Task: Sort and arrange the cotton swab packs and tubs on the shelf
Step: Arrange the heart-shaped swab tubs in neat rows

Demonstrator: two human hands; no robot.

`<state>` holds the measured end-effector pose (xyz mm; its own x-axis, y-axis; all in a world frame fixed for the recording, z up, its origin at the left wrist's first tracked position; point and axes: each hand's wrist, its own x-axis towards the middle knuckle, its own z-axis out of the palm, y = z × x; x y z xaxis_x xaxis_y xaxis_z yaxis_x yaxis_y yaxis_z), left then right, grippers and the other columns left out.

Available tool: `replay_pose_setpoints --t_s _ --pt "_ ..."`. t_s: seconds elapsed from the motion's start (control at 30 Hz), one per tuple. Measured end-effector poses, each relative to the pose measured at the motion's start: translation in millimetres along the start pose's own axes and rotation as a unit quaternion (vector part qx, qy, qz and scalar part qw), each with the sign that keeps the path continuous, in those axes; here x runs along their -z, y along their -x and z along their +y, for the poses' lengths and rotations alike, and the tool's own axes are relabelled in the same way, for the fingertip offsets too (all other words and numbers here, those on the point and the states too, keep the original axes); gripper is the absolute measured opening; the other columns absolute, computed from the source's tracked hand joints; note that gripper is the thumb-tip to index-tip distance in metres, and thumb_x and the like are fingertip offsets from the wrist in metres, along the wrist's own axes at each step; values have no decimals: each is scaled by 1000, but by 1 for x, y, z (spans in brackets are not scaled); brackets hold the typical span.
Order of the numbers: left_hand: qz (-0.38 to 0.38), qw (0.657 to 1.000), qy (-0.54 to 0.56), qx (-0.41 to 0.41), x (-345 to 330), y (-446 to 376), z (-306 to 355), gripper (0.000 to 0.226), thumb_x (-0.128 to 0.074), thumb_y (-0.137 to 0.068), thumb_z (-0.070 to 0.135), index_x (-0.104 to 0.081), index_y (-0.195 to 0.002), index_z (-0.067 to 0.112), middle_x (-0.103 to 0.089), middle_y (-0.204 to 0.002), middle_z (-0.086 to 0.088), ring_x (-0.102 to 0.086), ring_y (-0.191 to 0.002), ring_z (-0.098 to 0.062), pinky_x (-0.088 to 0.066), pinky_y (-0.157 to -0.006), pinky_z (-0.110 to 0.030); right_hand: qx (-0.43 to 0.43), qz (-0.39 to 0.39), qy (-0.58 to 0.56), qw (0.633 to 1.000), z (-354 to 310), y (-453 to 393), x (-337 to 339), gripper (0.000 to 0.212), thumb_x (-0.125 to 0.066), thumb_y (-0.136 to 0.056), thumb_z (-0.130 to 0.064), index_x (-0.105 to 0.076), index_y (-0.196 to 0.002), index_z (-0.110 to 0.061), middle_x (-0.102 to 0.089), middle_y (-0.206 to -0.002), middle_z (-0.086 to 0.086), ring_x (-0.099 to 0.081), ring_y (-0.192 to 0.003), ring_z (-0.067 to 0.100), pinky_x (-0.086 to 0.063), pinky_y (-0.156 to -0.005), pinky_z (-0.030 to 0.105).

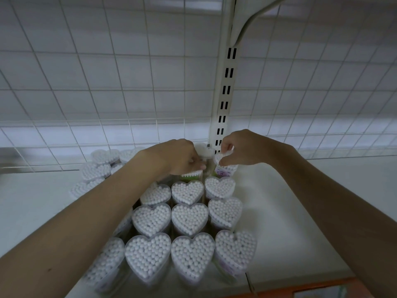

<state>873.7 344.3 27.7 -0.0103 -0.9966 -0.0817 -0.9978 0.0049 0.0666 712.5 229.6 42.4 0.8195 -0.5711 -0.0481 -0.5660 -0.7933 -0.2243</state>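
Several clear heart-shaped tubs of cotton swabs [190, 219] stand in rows on the white shelf [290, 211], seen from above. At the back of the rows my left hand [178, 157] grips the top of a tub [191, 174] in the middle column. My right hand [238, 150] pinches the rim of the rear tub [225, 168] in the right column. Between my hands a white lid-like piece [203, 149] shows, partly hidden by my fingers. More heart tubs [95, 169] stand in a looser group at the back left.
A white wire grid panel [107, 82] backs the shelf. A slotted metal upright [225, 93] rises just behind my hands, with a bracket [253, 16] of the shelf above. The shelf's orange front edge [300, 287] lies at the lower right.
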Motion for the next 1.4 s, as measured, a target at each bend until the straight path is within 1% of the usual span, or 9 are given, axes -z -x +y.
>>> replay_pose_setpoints --t_s 0.1,0.23,0.3,0.4,0.57,0.83,1.03,1.2,1.4 --pt "-29 999 21 27 3 -1 -3 48 -38 -95 45 -66 -96 7 -55 -82 -5 -57 -88 -27 -48 -82 -40 -3 -5 2 1000 3 2 -1 31 -68 -78 -36 -61 -103 -18 -59 -106 0 -57 -97 19 -47 -83 32" --pt "-99 994 30 31 11 2 -2 35 -46 -92 33 -60 -120 18 -55 -110 0 -50 -111 -20 -40 -87 -27 -4 -16 10 1000 7 4 -4 33 -67 -80 -35 -61 -107 -16 -57 -109 -1 -55 -100 18 -45 -83 29" --pt "-106 993 40 23 11 2 -4 21 -56 -84 29 -65 -101 22 -55 -107 3 -51 -106 -20 -44 -84 -30 -7 -22 10 1000 9 4 -7 33 -67 -80 -34 -62 -107 -16 -57 -110 0 -55 -99 18 -45 -83 30" --pt "-85 996 21 8 8 2 -5 12 -66 -76 37 -60 -78 27 -58 -97 0 -55 -94 -21 -49 -83 -39 -15 -28 6 999 13 4 -10 35 -68 -80 -35 -61 -108 -16 -58 -110 0 -55 -97 18 -44 -80 28" --pt "-56 998 18 7 5 0 -2 61 -69 -77 37 -48 -133 29 -52 -127 2 -46 -117 -19 -41 -96 -35 -21 -27 -6 999 17 4 -11 40 -69 -80 -39 -61 -112 -16 -56 -112 -2 -49 -93 11 -36 -77 21" --pt "51 999 15 -10 31 14 3 48 -41 -93 43 -29 -139 45 -46 -94 3 -41 -103 -18 -35 -91 -32 -20 -16 -22 999 17 6 -13 40 -69 -81 -37 -61 -113 -14 -56 -113 0 -48 -92 11 -35 -67 20" --pt "78 993 84 -18 29 17 -3 35 -32 -97 29 -41 -130 37 -38 -109 5 -49 -101 -19 -38 -86 -29 -22 -21 -29 999 17 6 -12 40 -69 -81 -37 -61 -114 -14 -56 -112 0 -50 -91 13 -34 -62 17" --pt "98 988 119 -15 22 22 -11 57 -63 -75 59 -38 -121 37 -39 -112 9 -49 -99 -13 -44 -85 -29 -24 -23 -34 999 15 8 -11 40 -68 -82 -35 -60 -114 -14 -56 -115 1 -50 -92 13 -36 -68 20" --pt "155 978 140 -7 19 25 -11 57 -77 -67 48 -39 -105 30 -48 -102 6 -52 -90 -15 -47 -71 -27 -24 -21 -40 999 13 8 -10 39 -70 -80 -36 -61 -112 -15 -57 -112 1 -55 -97 16 -40 -71 23"
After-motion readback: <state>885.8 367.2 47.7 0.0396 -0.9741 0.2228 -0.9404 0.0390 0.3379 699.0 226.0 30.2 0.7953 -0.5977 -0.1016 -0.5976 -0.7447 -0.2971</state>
